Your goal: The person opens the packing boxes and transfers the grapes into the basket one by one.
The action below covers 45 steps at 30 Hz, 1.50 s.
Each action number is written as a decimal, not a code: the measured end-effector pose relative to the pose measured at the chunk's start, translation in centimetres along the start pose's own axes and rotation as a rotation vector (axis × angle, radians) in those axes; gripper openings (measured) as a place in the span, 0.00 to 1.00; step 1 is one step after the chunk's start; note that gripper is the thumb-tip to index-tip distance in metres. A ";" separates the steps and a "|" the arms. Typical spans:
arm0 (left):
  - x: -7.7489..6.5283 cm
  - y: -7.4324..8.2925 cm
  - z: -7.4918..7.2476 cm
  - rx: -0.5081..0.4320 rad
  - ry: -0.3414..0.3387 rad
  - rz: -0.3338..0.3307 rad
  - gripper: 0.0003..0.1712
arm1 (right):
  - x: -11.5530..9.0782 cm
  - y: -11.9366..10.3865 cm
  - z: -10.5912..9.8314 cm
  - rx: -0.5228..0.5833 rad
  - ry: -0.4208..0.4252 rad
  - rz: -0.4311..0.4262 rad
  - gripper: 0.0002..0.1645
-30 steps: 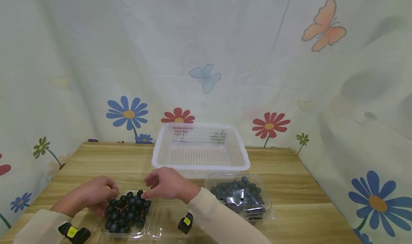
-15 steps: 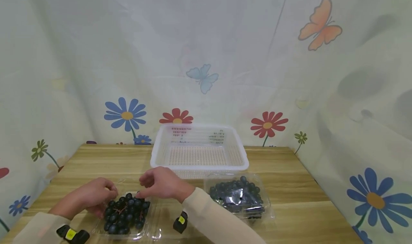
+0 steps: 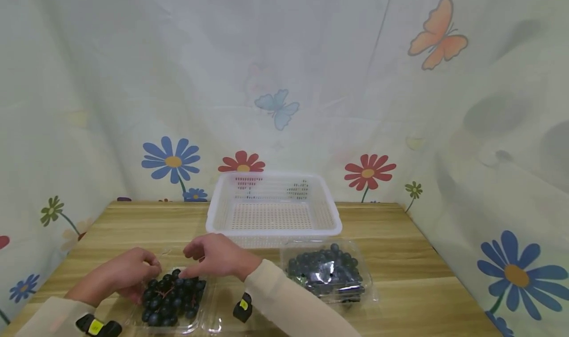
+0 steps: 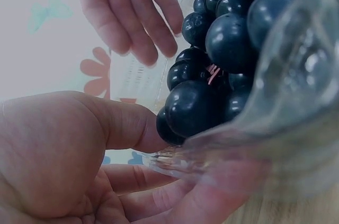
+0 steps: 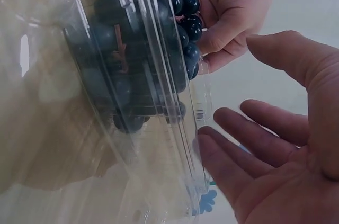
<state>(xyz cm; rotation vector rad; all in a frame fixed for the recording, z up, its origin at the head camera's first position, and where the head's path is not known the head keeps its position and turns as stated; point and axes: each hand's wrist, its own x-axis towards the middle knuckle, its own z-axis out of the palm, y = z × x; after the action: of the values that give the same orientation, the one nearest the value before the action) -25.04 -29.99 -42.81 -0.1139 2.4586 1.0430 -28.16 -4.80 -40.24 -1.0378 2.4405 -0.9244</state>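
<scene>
Dark grapes [image 3: 171,297] with reddish stems lie in an open clear plastic clamshell box [image 3: 186,327] at the front left of the table. My left hand [image 3: 126,270] grips this box's left wall. In the left wrist view its thumb [image 4: 124,123] lies at the rim beside the grapes, and the other fingers pass outside and under the wall. Just above the grapes' far right side hovers my right hand [image 3: 218,255], holding nothing. The right wrist view shows its fingers [image 5: 254,128] spread and loosely bent beside the box wall.
A white perforated basket [image 3: 274,232] stands at the back middle of the wooden table [image 3: 413,258]. In front of its right side sits a second clear clamshell box [image 3: 329,273], lid closed over dark grapes. A flower-printed curtain [image 3: 311,55] surrounds the table.
My right hand has shifted slightly left over the grapes. The left hand stays at the box's wall. The head view has drifted a little.
</scene>
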 end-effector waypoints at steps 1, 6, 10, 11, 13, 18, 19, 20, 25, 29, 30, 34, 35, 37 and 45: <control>0.0 0.0 0.0 0.002 0.002 0.003 0.09 | 0.1 -0.1 0.1 -0.024 -0.008 0.002 0.28; -0.2 0.0 0.1 0.004 0.013 0.015 0.07 | 0.6 -0.3 0.5 -0.129 -0.034 0.002 0.31; -0.2 0.0 0.1 0.003 0.018 0.017 0.07 | 0.9 -0.6 0.7 -0.180 -0.050 0.015 0.32; -0.2 0.0 0.1 0.004 0.019 0.017 0.07 | 0.9 -0.7 0.6 -0.191 -0.058 0.021 0.32; -0.2 0.0 0.1 0.004 0.020 0.023 0.07 | 1.1 -1.0 0.6 -0.219 -0.076 0.033 0.32; -0.2 -0.1 0.1 0.001 0.018 0.025 0.07 | 1.7 -1.6 0.5 -0.281 -0.132 0.063 0.34; -0.2 -0.1 0.1 0.003 0.017 0.021 0.07 | 1.9 -1.6 0.5 -0.284 -0.142 0.068 0.35; -0.2 -0.1 0.1 0.004 0.015 0.018 0.07 | 2.1 -1.7 0.5 -0.278 -0.153 0.077 0.35; -0.1 -0.1 0.0 0.005 0.006 0.009 0.07 | 2.9 -2.0 0.2 -0.315 -0.199 0.082 0.34; -0.1 -0.1 0.0 0.009 0.005 0.011 0.08 | 3.4 -2.1 0.2 -0.367 -0.235 0.068 0.33; -0.1 -0.1 0.0 0.011 0.008 0.013 0.08 | 3.6 -2.0 0.3 -0.373 -0.243 0.066 0.32; -0.2 -0.1 -0.1 0.018 0.013 0.020 0.07 | 4.1 -2.0 0.6 -0.373 -0.267 0.070 0.32; -0.2 0.0 -0.1 0.017 0.012 0.020 0.07 | 4.2 -1.9 0.6 -0.368 -0.273 0.074 0.32; -0.2 0.0 -0.1 0.014 0.008 0.016 0.07 | 4.4 -1.9 0.8 -0.358 -0.290 0.076 0.32; 0.0 0.1 -0.2 0.016 -0.004 -0.002 0.09 | 4.9 -1.9 1.1 -0.348 -0.347 0.094 0.32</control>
<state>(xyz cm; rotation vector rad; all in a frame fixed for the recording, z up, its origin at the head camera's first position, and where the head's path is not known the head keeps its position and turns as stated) -25.12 -30.04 -42.63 -0.1085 2.4624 1.0212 -29.90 -9.86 -39.97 -1.0768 2.3688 -0.2621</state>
